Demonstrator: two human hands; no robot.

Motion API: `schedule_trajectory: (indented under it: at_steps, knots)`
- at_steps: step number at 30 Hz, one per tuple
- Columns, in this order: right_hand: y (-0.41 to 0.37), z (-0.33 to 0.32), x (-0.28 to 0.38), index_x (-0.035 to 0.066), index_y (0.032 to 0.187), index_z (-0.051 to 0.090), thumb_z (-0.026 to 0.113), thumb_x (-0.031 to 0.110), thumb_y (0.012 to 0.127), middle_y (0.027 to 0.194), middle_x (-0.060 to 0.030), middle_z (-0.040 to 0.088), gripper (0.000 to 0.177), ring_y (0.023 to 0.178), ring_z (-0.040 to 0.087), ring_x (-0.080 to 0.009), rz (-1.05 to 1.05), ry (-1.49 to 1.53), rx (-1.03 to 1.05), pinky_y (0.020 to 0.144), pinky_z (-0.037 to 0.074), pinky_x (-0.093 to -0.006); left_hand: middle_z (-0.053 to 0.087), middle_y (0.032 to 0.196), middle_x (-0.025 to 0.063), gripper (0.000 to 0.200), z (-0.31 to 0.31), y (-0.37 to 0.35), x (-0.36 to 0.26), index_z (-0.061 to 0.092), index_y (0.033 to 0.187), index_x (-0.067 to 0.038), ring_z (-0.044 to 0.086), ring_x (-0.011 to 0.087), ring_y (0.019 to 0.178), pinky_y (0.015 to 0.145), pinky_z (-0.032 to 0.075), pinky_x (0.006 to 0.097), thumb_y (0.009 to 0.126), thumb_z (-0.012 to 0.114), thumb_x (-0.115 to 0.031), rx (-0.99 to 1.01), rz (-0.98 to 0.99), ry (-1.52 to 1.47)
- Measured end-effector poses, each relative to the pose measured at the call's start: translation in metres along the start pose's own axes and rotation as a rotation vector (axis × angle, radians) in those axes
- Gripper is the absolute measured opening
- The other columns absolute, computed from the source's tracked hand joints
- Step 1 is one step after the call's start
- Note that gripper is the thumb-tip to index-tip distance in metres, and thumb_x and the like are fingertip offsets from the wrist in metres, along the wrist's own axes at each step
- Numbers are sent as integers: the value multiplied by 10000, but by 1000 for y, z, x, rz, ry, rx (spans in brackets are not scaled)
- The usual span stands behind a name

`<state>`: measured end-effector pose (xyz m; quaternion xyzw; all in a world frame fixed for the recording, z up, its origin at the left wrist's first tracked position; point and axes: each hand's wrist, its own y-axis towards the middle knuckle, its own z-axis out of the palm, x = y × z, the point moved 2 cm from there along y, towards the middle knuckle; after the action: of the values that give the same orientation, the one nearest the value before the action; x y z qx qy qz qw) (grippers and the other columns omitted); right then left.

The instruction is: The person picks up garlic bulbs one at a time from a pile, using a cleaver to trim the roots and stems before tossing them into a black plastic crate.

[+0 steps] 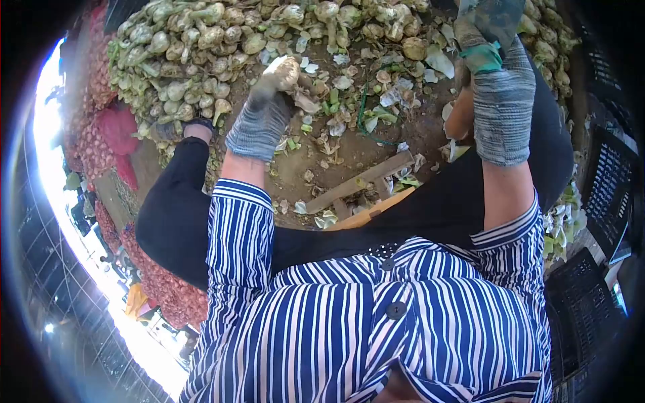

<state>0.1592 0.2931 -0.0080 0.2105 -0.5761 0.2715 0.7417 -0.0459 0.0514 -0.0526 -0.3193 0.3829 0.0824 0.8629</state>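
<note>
My left hand, in a grey knit glove, is closed around a whitish garlic bulb. Dry, peeling skin hangs beside that bulb. At the upper right is my right hand, also gloved, with a green band around its finger area. It grips a tool with a broad grey blade; the handle is hidden by the hand and the blade runs out of the top of the view. The two hands are well apart.
A large heap of garlic lies across the far side. Peel scraps litter the ground between my legs. Near me lies a wooden piece. Black plastic crates stand at right; pink net sacks line the left.
</note>
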Motion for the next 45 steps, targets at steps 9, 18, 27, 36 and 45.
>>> schedule_trajectory:
  at_steps: [9,18,27,36,45]
  knots:
    - [-5,-11,8,11,1276,459,673,325,815,1152,-92,586,598,1042,573,-182,292,16,8,883,471,-299,633,943,124,316,-15,125,59,584,1057,-29,617,201,792,700,522,307,782,646,-172,-342,-53,506]
    - [-5,-8,4,8,1266,458,712,389,767,1109,-93,597,677,975,603,-189,299,-51,-92,783,518,-288,557,1208,183,580,-7,172,71,518,1254,-88,533,318,1117,928,428,406,778,638,-397,-696,-132,1477]
    - [-3,-1,6,19,1132,533,671,261,814,799,-12,574,422,675,556,-100,450,140,-83,554,459,-231,640,955,108,310,-9,107,59,561,1156,-84,636,218,714,578,559,329,907,505,-259,-451,-262,176]
    - [4,5,34,14,1138,541,587,83,843,743,-10,541,307,525,474,-89,484,152,-142,466,401,-241,651,803,112,287,-71,57,126,617,967,-73,638,244,624,540,570,373,911,480,-318,-351,-534,190]
    - [4,-7,34,37,1089,573,606,101,848,681,13,525,252,518,458,-76,459,103,-242,454,382,-258,663,881,121,378,94,102,-29,506,1158,-10,608,172,565,470,543,296,918,499,-301,-479,-399,429]
